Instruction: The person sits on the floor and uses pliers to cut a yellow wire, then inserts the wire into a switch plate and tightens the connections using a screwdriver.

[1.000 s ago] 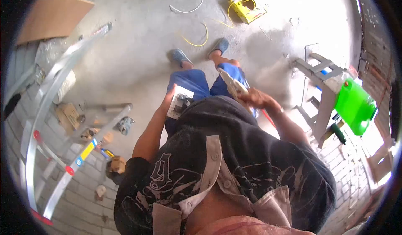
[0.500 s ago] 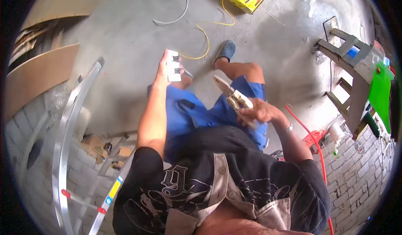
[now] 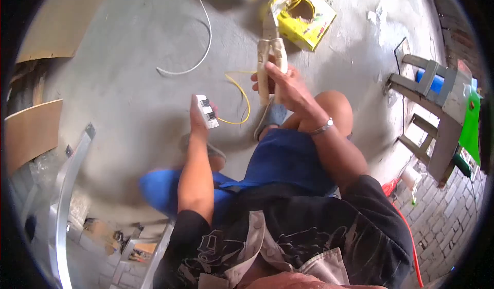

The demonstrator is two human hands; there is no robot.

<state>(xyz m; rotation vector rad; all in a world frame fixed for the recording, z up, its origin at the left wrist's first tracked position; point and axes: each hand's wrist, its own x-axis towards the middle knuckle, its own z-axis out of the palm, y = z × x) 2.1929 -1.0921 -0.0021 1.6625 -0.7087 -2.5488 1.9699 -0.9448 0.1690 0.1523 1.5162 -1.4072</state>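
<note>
My left hand point(image 3: 196, 120) grips a small white electrical block point(image 3: 206, 113) with two black parts on its face, held out over the floor. A thin yellow wire point(image 3: 247, 98) curves across and meets the block's right edge in this view. My right hand point(image 3: 296, 87) is wrapped round the cream handles of a pair of pliers point(image 3: 264, 57), jaws pointing away from me. Those jaws overlap the near left side of a yellow cardboard box point(image 3: 319, 24), which has a round hole with yellow wire inside.
A white cable point(image 3: 210, 34) lies curved on the concrete floor. To the left are a metal ladder point(image 3: 60, 212) and a leaning wooden board point(image 3: 36, 132). On the right stands a wooden trestle point(image 3: 445, 101) with green plastic point(image 3: 470, 129), near a red cable point(image 3: 407, 232).
My right hand has carried the pliers forward from above my lap, and their jaws now point straight ahead. The block is lower in view and tilted. My legs have bent and the box appears nearer.
</note>
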